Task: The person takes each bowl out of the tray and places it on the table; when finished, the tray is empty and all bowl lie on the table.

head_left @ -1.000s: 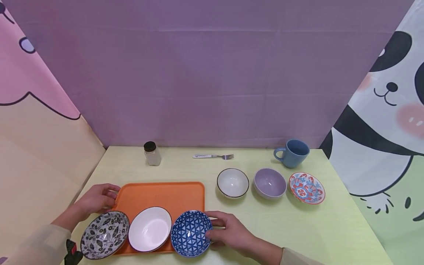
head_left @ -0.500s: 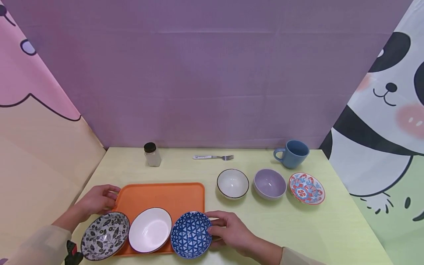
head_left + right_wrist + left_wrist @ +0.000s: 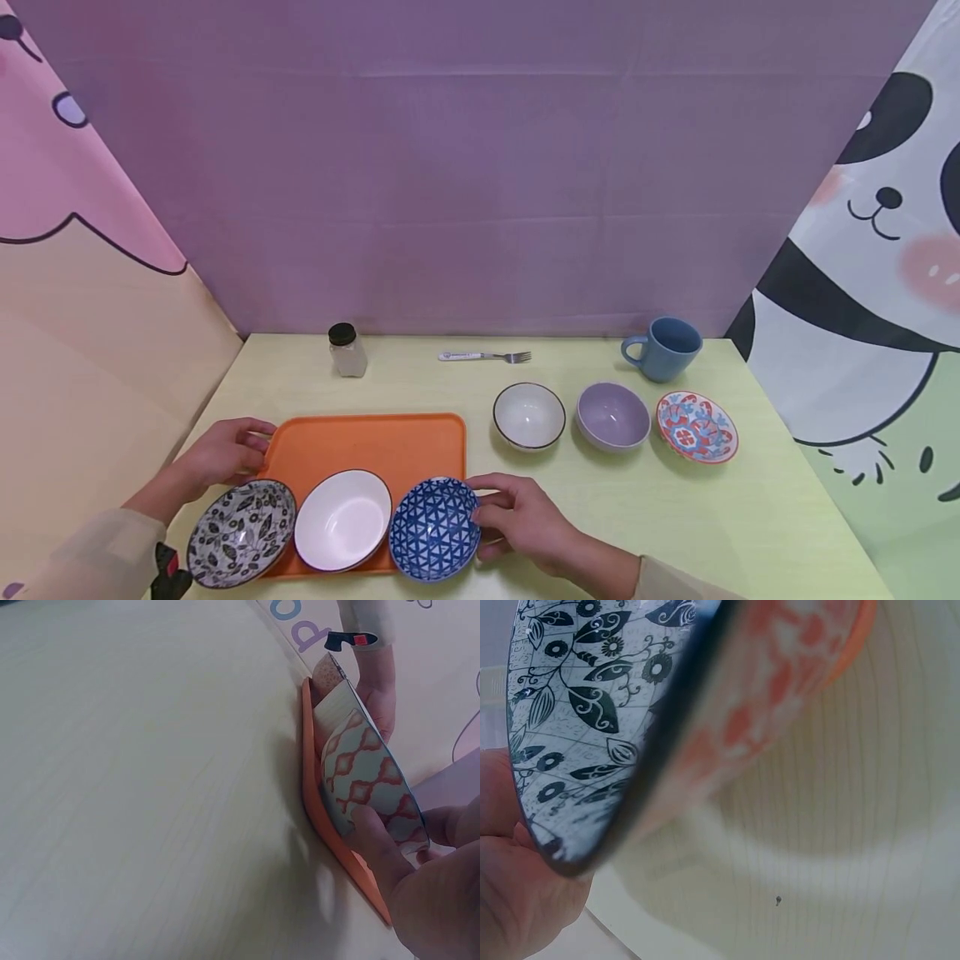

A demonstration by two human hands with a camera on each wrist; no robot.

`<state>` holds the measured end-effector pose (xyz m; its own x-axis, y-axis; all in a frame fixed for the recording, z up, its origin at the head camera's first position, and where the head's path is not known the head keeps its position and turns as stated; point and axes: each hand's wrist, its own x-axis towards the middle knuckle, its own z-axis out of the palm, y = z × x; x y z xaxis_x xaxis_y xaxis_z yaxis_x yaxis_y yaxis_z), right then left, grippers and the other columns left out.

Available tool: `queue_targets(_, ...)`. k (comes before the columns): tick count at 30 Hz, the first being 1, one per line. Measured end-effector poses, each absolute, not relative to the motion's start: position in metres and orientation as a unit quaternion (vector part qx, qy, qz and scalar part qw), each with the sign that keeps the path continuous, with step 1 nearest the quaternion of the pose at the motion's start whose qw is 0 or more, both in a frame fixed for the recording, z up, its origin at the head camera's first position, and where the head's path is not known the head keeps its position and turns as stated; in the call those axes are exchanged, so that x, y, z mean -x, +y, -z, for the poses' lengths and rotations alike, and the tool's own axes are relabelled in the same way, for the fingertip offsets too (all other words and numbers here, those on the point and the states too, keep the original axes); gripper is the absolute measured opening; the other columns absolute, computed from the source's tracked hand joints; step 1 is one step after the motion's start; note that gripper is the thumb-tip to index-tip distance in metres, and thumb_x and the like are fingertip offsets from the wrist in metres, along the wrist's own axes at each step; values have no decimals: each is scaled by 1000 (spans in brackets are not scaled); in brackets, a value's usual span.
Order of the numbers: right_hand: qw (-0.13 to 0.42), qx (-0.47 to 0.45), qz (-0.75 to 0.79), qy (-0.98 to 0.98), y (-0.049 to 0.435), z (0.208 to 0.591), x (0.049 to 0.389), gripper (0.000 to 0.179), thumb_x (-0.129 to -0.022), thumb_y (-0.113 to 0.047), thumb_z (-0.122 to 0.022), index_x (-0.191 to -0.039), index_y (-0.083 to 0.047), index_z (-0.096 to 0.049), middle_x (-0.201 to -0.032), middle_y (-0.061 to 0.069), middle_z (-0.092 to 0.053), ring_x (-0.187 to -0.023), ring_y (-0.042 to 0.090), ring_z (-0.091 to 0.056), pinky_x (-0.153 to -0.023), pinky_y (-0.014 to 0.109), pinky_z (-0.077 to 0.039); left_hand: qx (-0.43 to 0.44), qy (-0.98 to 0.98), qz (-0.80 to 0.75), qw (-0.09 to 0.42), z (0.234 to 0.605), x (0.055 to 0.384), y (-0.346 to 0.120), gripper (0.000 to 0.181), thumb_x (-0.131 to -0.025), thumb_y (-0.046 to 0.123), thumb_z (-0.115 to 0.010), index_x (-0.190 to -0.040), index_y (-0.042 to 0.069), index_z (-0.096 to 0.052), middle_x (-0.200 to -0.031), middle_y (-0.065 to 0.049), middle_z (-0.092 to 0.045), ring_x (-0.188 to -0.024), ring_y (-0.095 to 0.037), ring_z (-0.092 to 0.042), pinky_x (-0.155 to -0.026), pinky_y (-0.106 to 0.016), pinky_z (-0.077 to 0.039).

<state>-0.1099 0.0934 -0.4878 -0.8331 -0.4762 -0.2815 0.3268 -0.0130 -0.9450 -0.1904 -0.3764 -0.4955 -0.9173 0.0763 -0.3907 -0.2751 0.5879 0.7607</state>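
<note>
My right hand [image 3: 525, 521] holds the right side of a blue-and-white triangle-patterned bowl [image 3: 435, 529]. In the right wrist view a finger lies on that bowl's red-patterned outer wall [image 3: 364, 769]. Beside it, a white bowl [image 3: 342, 521] and a black-and-white floral bowl [image 3: 242, 533] form a tilted row along the near part of an orange tray [image 3: 363, 442]. My left hand [image 3: 225, 454] is by the tray's left edge, just beyond the floral bowl. Its lower fingers are partly hidden by that bowl; whether they grip anything is unclear.
Right of the tray stand a dark-rimmed white bowl [image 3: 528, 417], a purple bowl [image 3: 612, 417] and a red-and-blue patterned bowl [image 3: 697, 427]. Toward the back are a black-lidded jar [image 3: 348, 350], a fork [image 3: 483, 357] and a blue mug [image 3: 665, 348].
My right thumb has shifted slightly outward at the blue bowl's rim, which it overlapped a second ago. The left hand and the bowls stay nearly in place.
</note>
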Motion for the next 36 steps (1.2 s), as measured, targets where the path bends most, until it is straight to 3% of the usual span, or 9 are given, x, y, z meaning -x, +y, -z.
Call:
queue_targets(16,272,61,711,645,104,474,116,46,-93,-2,-66,-138,-5,-61,-118,25,-72,-86,32,-77,-68,46,-63,56,880,-430,193,495,191,-375,57,-91,-2,-63,-143,-14,-43,-117,-24,-64,-94,-24,-68,-78,-45,-63)
queue_targets(36,269,20,708,652,171,468,118,54,-96,-9,-68,-147,-3,-53,-125,25,-70,-97,35,-76,-76,46,-63,54,874,-444,190,497,188,-378,54,-90,-3,-62,-140,-14,-46,-111,-20,-65,-90,-23,-69,-77,-46,-63)
